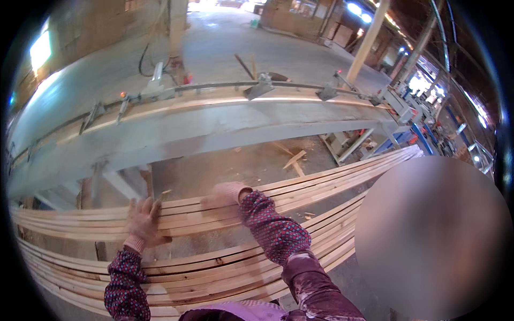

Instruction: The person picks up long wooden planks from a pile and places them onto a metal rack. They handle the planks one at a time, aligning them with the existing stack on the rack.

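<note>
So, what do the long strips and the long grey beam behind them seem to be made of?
Long strips: wood, apparently bare and unvarnished; pale tan, with dark knot-like marks on the nearer ones. Long grey beam: probably painted metal, from its smooth, flat grey face, though its coating leaves this open.

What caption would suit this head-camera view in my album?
Left hand and right hand at the farther bundle of long wooden strips, beside a long grey bench.
</note>
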The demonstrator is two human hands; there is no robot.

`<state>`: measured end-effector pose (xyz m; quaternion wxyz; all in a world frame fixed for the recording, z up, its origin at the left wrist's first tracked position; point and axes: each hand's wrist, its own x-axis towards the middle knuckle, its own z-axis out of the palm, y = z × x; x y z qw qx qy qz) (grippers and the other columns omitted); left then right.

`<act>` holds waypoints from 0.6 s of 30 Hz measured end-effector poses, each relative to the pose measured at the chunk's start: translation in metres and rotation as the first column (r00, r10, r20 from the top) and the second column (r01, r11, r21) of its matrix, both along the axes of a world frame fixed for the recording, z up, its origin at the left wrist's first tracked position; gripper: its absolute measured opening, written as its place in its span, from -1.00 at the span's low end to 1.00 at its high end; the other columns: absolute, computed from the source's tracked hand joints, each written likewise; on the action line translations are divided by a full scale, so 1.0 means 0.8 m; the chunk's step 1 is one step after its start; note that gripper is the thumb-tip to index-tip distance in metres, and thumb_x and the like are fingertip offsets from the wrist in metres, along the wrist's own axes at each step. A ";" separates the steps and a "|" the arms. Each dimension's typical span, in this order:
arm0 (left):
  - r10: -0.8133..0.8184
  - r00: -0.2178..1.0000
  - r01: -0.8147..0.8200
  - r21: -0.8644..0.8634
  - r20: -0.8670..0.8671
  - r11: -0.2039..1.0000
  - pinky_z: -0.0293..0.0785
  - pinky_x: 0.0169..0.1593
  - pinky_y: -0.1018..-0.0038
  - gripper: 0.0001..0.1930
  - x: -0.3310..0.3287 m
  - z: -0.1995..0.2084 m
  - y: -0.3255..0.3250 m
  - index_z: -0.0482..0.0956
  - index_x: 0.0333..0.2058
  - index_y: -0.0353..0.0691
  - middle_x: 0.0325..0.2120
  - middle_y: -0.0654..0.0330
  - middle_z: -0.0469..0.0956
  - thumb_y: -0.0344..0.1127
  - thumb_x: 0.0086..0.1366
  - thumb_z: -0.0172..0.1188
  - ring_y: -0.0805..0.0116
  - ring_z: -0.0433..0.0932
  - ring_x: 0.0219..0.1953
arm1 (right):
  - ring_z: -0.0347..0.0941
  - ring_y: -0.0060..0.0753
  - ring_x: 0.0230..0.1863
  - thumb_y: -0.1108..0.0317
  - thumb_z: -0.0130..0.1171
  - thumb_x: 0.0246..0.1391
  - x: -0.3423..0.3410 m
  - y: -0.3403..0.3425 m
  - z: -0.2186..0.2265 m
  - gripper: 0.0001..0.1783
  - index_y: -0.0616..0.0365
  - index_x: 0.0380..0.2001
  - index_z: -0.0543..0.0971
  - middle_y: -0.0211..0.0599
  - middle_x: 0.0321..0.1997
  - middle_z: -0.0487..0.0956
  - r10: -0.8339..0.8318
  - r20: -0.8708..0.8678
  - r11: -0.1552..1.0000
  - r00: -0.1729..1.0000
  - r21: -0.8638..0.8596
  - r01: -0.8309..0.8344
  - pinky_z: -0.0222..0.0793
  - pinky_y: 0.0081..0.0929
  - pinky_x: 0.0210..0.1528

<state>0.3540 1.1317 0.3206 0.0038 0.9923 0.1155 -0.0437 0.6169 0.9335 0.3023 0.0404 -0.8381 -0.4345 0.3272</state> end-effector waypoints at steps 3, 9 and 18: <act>-0.030 0.991 0.029 0.015 0.133 0.999 0.03 0.41 0.01 0.14 -0.017 0.005 0.007 0.37 0.22 -0.18 0.09 0.04 0.34 0.32 -0.35 0.51 -0.05 0.31 0.18 | 0.58 0.02 0.04 -0.30 0.02 0.16 -0.010 0.008 0.020 -0.31 0.12 -0.10 0.69 0.00 -0.05 0.66 0.036 -0.026 0.999 0.999 -0.028 -0.037 0.45 -0.18 0.03; -0.045 0.975 0.061 -0.070 0.216 0.996 0.29 0.24 0.13 0.03 -0.022 0.000 0.009 0.41 0.15 -0.17 0.03 0.05 0.40 0.19 -0.33 0.55 0.03 0.37 0.11 | 0.55 0.14 0.01 -0.41 -0.08 0.18 0.006 0.010 -0.016 -0.18 0.19 -0.09 0.66 0.12 -0.04 0.63 0.152 0.067 0.988 0.986 -0.051 -0.149 0.43 -0.08 0.03; -0.027 1.000 0.027 0.041 0.011 0.999 -0.10 0.40 -0.11 0.20 -0.019 0.012 -0.004 0.21 0.36 -0.10 0.32 -0.07 0.19 0.48 -0.20 0.35 -0.09 0.15 0.35 | 0.49 0.29 -0.01 -0.28 -0.09 0.27 0.005 0.002 -0.007 -0.30 0.20 -0.25 0.66 0.25 -0.20 0.59 0.111 0.120 0.993 0.986 0.013 -0.114 0.42 0.01 -0.03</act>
